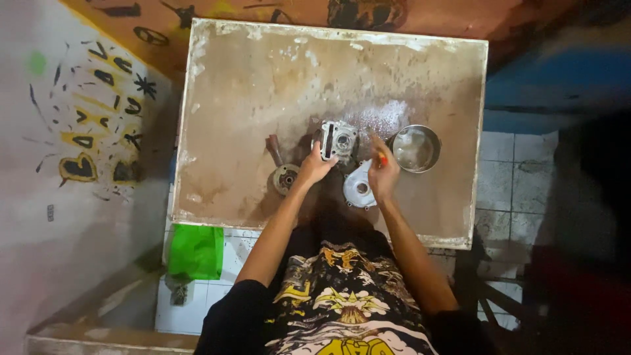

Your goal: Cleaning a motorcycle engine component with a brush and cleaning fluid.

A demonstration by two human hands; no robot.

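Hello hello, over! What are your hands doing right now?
Left hand grips metal engine part. Right hand holds small orange tool. Metal bowl close right.

Left hand (314,165) grips engine block (338,139) — tabletop.

Landmark: engine block (338,140) at table centre.
- Block's near-left face: covered by left hand (314,165); grip detail too small to tell.
- Right of block: right hand (382,174) closed around thin red-tipped tool (381,158); shaft hidden in fist, kind unclear.
- Below-right of block: pale cover plate (358,189), right edge hidden under right hand.
- Left of block: crank piece (282,172), detail indistinct.
- Far right of block: dark blurred area, nothing legible.
- Below block: torso cut by bottom edge.
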